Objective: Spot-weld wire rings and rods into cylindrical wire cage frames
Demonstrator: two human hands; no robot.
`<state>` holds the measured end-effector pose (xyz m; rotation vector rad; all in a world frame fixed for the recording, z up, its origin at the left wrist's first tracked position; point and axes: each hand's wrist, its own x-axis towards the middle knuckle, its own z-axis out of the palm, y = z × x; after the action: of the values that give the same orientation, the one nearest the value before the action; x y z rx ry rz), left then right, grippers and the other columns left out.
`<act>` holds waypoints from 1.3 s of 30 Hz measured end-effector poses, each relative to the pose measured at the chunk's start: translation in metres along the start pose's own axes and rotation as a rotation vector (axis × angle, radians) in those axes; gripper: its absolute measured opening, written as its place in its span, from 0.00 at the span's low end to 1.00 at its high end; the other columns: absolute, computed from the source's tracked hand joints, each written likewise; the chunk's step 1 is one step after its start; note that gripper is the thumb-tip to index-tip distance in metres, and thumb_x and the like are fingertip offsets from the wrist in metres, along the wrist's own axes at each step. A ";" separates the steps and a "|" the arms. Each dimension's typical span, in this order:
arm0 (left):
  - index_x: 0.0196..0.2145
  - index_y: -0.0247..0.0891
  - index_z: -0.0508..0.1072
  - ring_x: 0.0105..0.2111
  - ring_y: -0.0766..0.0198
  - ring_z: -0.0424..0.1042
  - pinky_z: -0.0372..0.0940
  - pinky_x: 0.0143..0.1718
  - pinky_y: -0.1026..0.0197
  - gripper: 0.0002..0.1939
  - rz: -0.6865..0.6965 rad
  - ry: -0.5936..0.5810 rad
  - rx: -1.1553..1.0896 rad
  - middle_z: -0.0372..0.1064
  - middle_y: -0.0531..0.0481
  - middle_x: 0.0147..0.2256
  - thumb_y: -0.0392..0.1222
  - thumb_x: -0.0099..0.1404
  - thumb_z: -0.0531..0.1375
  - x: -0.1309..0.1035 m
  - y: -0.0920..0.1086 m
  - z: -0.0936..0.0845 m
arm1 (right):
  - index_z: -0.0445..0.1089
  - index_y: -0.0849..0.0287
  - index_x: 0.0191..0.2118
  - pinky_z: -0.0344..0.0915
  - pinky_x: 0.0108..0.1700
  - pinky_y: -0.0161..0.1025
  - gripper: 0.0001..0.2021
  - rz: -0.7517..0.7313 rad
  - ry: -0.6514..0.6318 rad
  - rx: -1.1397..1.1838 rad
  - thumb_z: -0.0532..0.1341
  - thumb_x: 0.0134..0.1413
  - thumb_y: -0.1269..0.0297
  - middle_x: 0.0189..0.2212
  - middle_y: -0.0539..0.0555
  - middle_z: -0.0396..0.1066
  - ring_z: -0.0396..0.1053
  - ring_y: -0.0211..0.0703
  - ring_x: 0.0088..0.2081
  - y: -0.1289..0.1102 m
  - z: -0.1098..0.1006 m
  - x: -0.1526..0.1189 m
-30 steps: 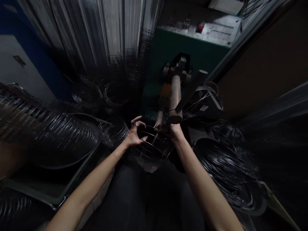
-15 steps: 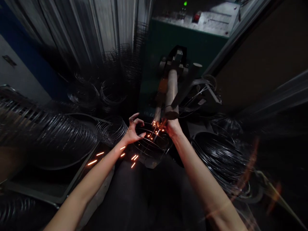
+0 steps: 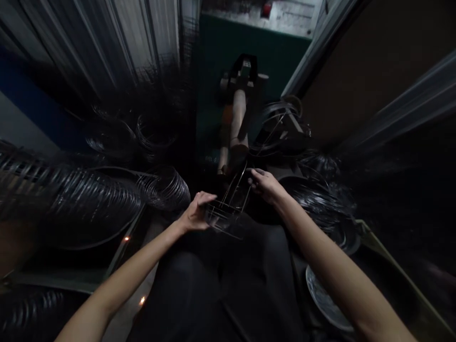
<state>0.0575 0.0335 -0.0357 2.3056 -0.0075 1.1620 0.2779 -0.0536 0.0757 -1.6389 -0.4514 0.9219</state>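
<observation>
A small frame of thin metal wires [image 3: 231,207], with round hoops and crossing straight rods, is between my hands above my lap; motion blurs it. My left hand [image 3: 197,213] grips its left side, thumb below and fingers above. With bent fingers pinched together, my right hand [image 3: 265,185] has hold of the frame's right upper edge. Just beyond the frame are the two arms of a spot welder: a thick grey upper arm [image 3: 238,118] and a thinner lower arm [image 3: 223,159]. The frame sits apart from their tips, on my side.
The welder's green body [image 3: 278,61] stands ahead. Stacked wire rings [image 3: 107,194] and a smaller ring coil [image 3: 166,187] lie to the left. Wire bundles [image 3: 317,194] are at right, with a round pale-rimmed container [image 3: 326,304] below. Two glowing sparks [image 3: 142,300] show near my left forearm.
The wire frame has come away from the welder tips toward my lap and tilted. My right hand has moved out from beside the electrodes. The spray of sparks has mostly died away. The view has shifted.
</observation>
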 end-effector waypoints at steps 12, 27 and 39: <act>0.54 0.43 0.62 0.43 0.55 0.69 0.66 0.44 0.51 0.32 -0.470 0.044 -0.167 0.67 0.44 0.44 0.54 0.54 0.64 0.006 0.078 -0.062 | 0.71 0.54 0.36 0.60 0.34 0.36 0.06 -0.624 -0.402 -0.841 0.61 0.51 0.63 0.29 0.52 0.72 0.68 0.41 0.30 0.004 -0.035 -0.142; 0.55 0.32 0.62 0.11 0.78 0.46 0.48 0.12 0.72 0.27 -1.162 0.013 -1.136 0.58 0.59 0.18 0.54 0.65 0.54 0.054 0.153 0.018 | 0.71 0.52 0.47 0.62 0.37 0.34 0.15 -0.376 -0.164 -1.047 0.52 0.61 0.56 0.40 0.53 0.75 0.72 0.44 0.40 0.089 0.029 -0.014; 0.49 0.30 0.69 0.22 0.69 0.69 0.67 0.27 0.65 0.21 -1.262 0.019 -1.240 0.70 0.49 0.26 0.45 0.61 0.61 0.059 0.114 0.021 | 0.69 0.61 0.51 0.60 0.51 0.40 0.16 -0.244 -0.067 -0.841 0.53 0.60 0.65 0.47 0.60 0.72 0.68 0.47 0.49 0.095 0.000 -0.030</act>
<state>0.0816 -0.0594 0.0522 0.8166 0.4996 0.2648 0.2428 -0.1016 -0.0044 -2.2292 -1.1709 0.6266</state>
